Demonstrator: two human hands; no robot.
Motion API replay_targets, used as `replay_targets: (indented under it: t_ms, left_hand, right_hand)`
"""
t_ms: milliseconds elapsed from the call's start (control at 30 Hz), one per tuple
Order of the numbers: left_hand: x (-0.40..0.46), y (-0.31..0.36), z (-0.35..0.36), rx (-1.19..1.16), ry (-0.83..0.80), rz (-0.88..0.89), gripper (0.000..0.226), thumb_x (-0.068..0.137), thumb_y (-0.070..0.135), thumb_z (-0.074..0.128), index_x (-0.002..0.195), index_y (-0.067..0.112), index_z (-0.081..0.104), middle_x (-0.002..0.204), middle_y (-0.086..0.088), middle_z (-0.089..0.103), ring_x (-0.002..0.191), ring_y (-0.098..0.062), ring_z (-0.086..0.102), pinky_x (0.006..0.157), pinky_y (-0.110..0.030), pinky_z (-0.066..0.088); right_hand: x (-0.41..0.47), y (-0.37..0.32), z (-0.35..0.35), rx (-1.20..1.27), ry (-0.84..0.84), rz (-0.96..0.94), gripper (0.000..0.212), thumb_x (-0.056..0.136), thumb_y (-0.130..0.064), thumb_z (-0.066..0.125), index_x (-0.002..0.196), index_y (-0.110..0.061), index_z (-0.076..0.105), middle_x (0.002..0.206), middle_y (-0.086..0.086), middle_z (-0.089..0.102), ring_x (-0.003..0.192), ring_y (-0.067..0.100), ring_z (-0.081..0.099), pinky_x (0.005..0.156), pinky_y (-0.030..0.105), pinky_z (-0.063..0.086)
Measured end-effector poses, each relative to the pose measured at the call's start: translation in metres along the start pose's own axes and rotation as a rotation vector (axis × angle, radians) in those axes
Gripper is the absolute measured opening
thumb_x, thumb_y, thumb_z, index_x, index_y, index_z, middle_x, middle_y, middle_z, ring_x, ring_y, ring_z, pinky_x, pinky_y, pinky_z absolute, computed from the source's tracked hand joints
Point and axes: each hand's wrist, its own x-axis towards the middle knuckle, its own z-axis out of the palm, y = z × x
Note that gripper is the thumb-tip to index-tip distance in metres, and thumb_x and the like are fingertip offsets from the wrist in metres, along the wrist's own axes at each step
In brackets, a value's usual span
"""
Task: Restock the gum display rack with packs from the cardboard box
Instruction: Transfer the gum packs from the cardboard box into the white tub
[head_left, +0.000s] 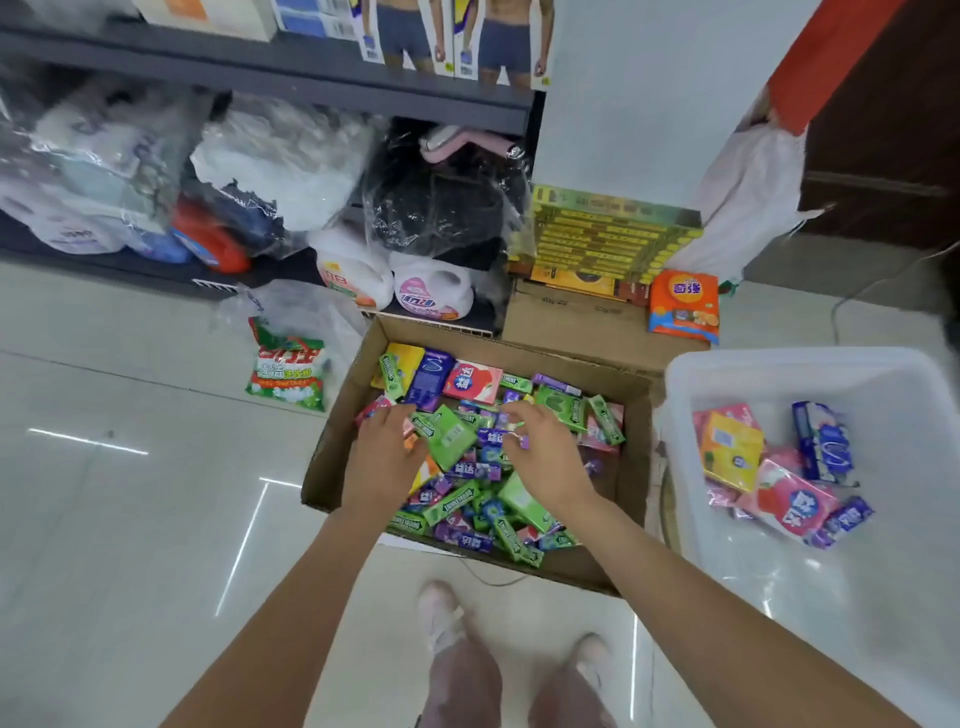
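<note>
Green, purple and pink gum packs (457, 441) fill an open cardboard box (631, 467) on the glossy tiled floor (130, 519). Both hands reach in: left hand (382, 457) curled on packs, right hand (545, 457) pinching a small purple pack (522, 441). A white plastic tub (831, 597) holding more packs sits just right, dark shelving (260, 78) behind.

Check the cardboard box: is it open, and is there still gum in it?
Open and still well stocked: the cardboard box has no lid over it, and loose gum packs cover most of its floor.
</note>
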Motion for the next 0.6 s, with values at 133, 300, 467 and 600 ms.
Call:
replay_targets:
  t_ms: [133,300,467,600]
  left_hand:
    - [0.024,-0.046,0.004,0.151,-0.172,0.013,0.068,0.089,0.035,0.059,0.145,0.013,0.028,0.152,-0.008,0.027,0.137,-0.027,0.026,0.107,-0.039,0.031]
    - [0.036,-0.080,0.015,0.180,-0.347,0.034,0.101,0.082,0.048,0.063,0.150,0.017,-0.005,0.158,-0.005,-0.008,0.145,-0.021,-0.004,0.115,-0.033,0.012]
    - [0.036,-0.089,0.024,0.039,-0.311,0.053,0.099,0.080,0.044,0.068,0.151,0.018,0.004,0.158,-0.002,-0.001,0.145,-0.019,0.001,0.115,-0.030,0.012]
    - [0.038,-0.086,0.023,-0.086,-0.208,0.049,0.073,0.086,0.030,0.064,0.146,0.016,0.025,0.153,-0.004,0.018,0.139,-0.020,0.024,0.112,-0.029,0.026]
  right_hand:
    - [0.032,-0.002,0.052,-0.063,-0.111,0.100,0.049,0.095,-0.015,0.049,0.143,-0.016,0.036,0.144,0.009,0.039,0.132,0.026,0.037,0.105,0.034,0.033]
    - [0.058,-0.003,0.087,-0.336,-0.187,0.117,0.066,0.092,-0.030,0.056,0.148,-0.016,0.024,0.148,0.008,0.033,0.138,0.027,0.026,0.115,0.038,0.022]
    - [0.066,-0.013,0.102,-0.334,-0.072,0.134,0.072,0.085,-0.020,0.067,0.146,-0.020,0.028,0.134,0.011,0.046,0.126,0.030,0.041,0.107,0.038,0.034]
    - [0.065,-0.018,0.099,-0.221,0.016,0.148,0.054,0.088,-0.006,0.058,0.140,-0.013,0.041,0.134,0.012,0.045,0.114,0.027,0.052,0.099,0.037,0.041]
